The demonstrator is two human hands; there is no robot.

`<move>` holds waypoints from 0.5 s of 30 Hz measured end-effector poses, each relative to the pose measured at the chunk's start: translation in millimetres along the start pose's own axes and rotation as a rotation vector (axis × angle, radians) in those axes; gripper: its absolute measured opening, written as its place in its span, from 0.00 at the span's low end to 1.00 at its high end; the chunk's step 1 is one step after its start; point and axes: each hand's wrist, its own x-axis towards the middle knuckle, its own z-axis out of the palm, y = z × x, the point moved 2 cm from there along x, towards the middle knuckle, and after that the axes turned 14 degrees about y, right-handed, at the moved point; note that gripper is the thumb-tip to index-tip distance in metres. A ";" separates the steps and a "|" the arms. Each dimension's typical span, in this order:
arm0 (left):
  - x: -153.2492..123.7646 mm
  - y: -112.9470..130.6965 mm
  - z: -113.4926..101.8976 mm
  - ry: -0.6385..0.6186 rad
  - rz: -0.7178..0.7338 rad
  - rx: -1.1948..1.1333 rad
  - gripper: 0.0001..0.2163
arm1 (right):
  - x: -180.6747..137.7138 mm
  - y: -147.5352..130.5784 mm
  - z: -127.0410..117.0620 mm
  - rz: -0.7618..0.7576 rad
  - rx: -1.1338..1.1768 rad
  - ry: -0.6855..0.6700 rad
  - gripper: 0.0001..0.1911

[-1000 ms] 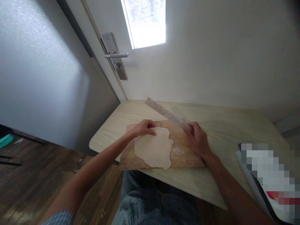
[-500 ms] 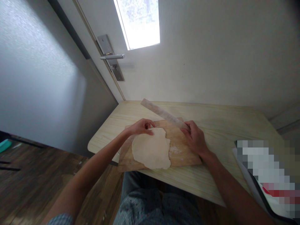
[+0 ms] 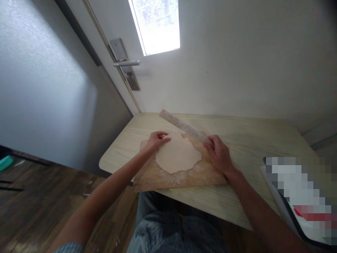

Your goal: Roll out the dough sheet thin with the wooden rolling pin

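Observation:
A flat, pale sheet of dough [image 3: 179, 154] with a ragged edge lies on a floured wooden board [image 3: 158, 181]. My left hand [image 3: 157, 140] pinches the dough at its far left edge, thumb on top. In my right hand [image 3: 219, 153] is one end of a wooden rolling pin [image 3: 184, 127], the fingers wrapped round it. The pin slants up and to the left, its free end beyond the far side of the board, raised above the dough.
The board rests on a light wooden table [image 3: 244, 137], near its front edge. To the right is a dark-edged, blurred-out object [image 3: 297, 200]. Behind the table stands a white door with a metal handle [image 3: 126, 63]. My legs [image 3: 168, 228] are below the front edge.
The dough has turned on the board and shifted away from me and to the right. My left hand moved slightly away with its edge. My right hand and the rolling pin stayed nearly still.

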 end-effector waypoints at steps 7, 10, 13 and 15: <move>0.1 3.7 -15.6 -0.339 -0.311 -0.026 0.21 | 0.1 -0.3 -1.3 0.014 0.004 -0.019 0.14; -1.2 5.4 -16.4 -0.389 -0.308 0.049 0.19 | -0.2 -0.4 -1.4 0.016 0.002 -0.023 0.14; -5.4 5.9 -9.8 -0.450 -0.274 0.126 0.15 | -0.8 -0.4 -1.8 0.018 -0.005 -0.022 0.13; -7.6 5.1 -4.6 -0.438 -0.207 0.168 0.12 | -0.9 -0.5 -2.1 0.015 -0.010 -0.023 0.13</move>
